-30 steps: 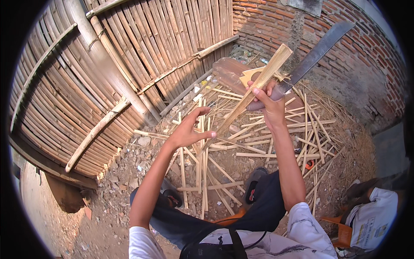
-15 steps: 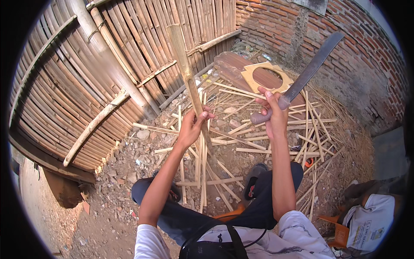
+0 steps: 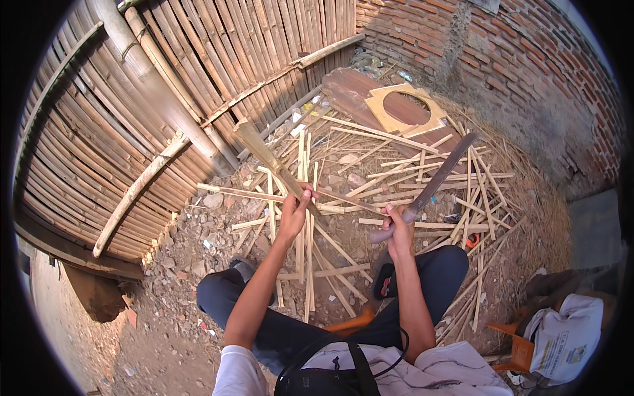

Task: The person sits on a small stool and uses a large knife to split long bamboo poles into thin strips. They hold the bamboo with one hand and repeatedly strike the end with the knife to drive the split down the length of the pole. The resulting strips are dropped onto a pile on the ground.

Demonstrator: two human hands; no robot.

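Left hand (image 3: 292,214) clamped on a bamboo strip (image 3: 264,153) slanting up-left over the split-bamboo litter (image 3: 396,178), right hand (image 3: 398,228) closed on a machete (image 3: 432,187): we judge trimming under way, apparently, needing blade brought carefully against strip.

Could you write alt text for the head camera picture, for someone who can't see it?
A seated person's left hand holds a bamboo strip while the right hand grips a long machete, above split bamboo pieces scattered on dirt. A bamboo fence and brick wall stand behind.
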